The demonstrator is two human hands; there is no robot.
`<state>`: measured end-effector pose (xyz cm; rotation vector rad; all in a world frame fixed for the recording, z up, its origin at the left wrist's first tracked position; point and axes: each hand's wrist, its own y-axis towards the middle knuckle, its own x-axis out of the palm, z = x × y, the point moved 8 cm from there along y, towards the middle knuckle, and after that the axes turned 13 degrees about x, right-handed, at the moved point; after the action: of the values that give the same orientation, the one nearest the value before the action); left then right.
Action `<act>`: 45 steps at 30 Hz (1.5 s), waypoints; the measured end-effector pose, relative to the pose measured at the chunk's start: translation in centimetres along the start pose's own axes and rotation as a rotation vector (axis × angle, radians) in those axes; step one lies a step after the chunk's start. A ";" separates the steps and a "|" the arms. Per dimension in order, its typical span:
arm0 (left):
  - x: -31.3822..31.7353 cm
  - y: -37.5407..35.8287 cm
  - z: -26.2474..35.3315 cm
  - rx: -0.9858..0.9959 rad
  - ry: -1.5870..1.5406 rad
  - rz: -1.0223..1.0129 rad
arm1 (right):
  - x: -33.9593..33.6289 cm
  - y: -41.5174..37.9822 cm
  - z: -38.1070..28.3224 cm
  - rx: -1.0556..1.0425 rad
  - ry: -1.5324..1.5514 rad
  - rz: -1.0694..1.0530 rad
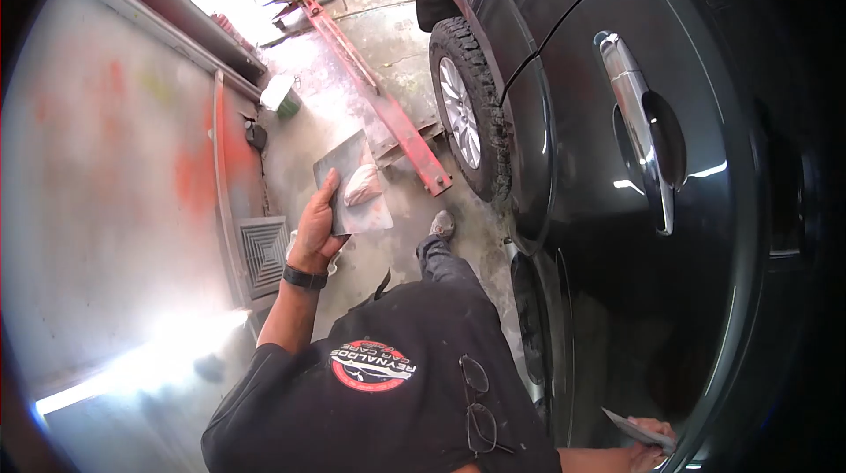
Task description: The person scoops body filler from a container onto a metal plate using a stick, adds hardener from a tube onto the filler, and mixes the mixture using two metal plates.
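Note:
My left hand (315, 228) is closed around the edge of a flat grey mixing board (333, 175), the thumb lying over its upper face. A mound of pale pink body filler (362, 186) sits on the board, with pink smears around it. At the lower right, my right hand (654, 443) grips a thin grey spreader (636, 430), its flat blade pointing up and left. That hand is close beside the dark car door (652, 314), well below the chrome door handle (636, 121).
A car wheel (463, 107) stands ahead on the right. A red and yellow metal beam (379, 94) crosses the floor in front. To the left is a paint-smeared wall (115, 147) with a square vent (263, 253). A white and green tub (280, 96) rests by it.

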<state>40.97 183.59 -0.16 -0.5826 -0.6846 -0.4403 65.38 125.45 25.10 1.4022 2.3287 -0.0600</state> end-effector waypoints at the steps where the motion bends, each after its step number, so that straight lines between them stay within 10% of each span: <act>1: 0.9 0.9 0.3 0.004 -0.001 -0.035 | 3.7 2.2 -2.1 -0.066 -0.057 -0.090; 10: 11.2 2.8 0.8 -0.349 -0.527 -0.272 | 40.6 20.7 -4.8 0.117 0.288 -0.685; 13: 12.3 2.2 2.7 -0.326 -0.261 -0.042 | 48.7 22.2 -3.7 0.194 0.302 -0.742; 14: 12.3 2.2 4.2 -0.256 -0.162 0.074 | 50.5 22.4 -4.1 0.264 0.341 -0.789; 15: 10.0 4.0 4.2 -0.206 -0.498 -0.278 | 50.4 22.2 -7.3 0.014 0.375 -0.778; 18: 7.0 5.3 9.1 0.052 -0.151 -0.040 | 50.2 23.1 -13.0 -0.293 0.460 -0.934; 23: 6.3 4.7 14.2 0.324 0.487 -0.068 | 57.5 22.9 -15.5 -0.869 -0.582 -0.547; 33: -1.0 5.6 20.3 0.626 1.023 0.296 | 63.0 15.7 -13.7 -0.968 -0.516 -0.943; 38: -3.7 7.5 20.5 0.367 -0.110 0.163 | 61.2 17.6 -15.8 -0.673 -0.141 -0.928; 45: 1.0 7.5 18.7 0.152 -0.460 -0.069 | 64.3 15.7 -21.2 -0.821 0.118 -0.873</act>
<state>37.26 200.79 9.63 -0.5211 -1.1705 -0.3151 45.86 192.16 23.16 -0.0215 2.4197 0.6523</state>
